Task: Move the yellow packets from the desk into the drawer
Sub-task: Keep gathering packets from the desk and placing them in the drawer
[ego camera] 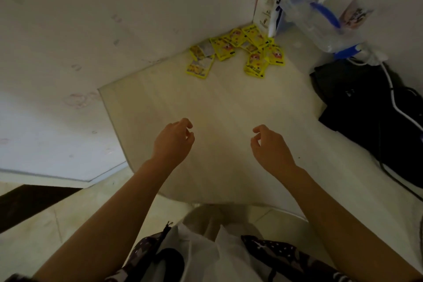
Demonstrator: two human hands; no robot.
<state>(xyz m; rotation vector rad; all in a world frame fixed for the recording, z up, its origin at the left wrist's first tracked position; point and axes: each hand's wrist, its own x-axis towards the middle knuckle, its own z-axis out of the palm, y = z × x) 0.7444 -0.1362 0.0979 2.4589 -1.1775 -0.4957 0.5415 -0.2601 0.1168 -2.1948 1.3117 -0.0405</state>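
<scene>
From my feed, the left edge of the pale desk (229, 103) runs diagonally away from me toward the far corner, with white wall above it and tiled floor below.

My left hand (172, 142) hovers above the near middle of the desk, a little toward its left edge. Its fingers hang loosely curled, thumb and forefinger close together but gripping nothing. I cannot tell whether it touches the surface.

Farther back, the yellow packets (238, 52) lie scattered in the desk's far corner, against the wall. They form a loose overlapping heap, with one packet lying a bit apart at the left end and another at the front of the pile. All of them are well apart from both hands. No drawer shows from this angle.

My right hand (270, 146) hovers over the near middle too, mirroring the left, with fingers relaxed and slightly bent, holding nothing.

Right of the packets, a clear plastic jug with a blue lid (320, 27) stands at the far right edge beside a white carton (266, 0). In front of it a black bag (370, 117) rests along the right edge, with a white cable (391, 89) trailing over it.
</scene>
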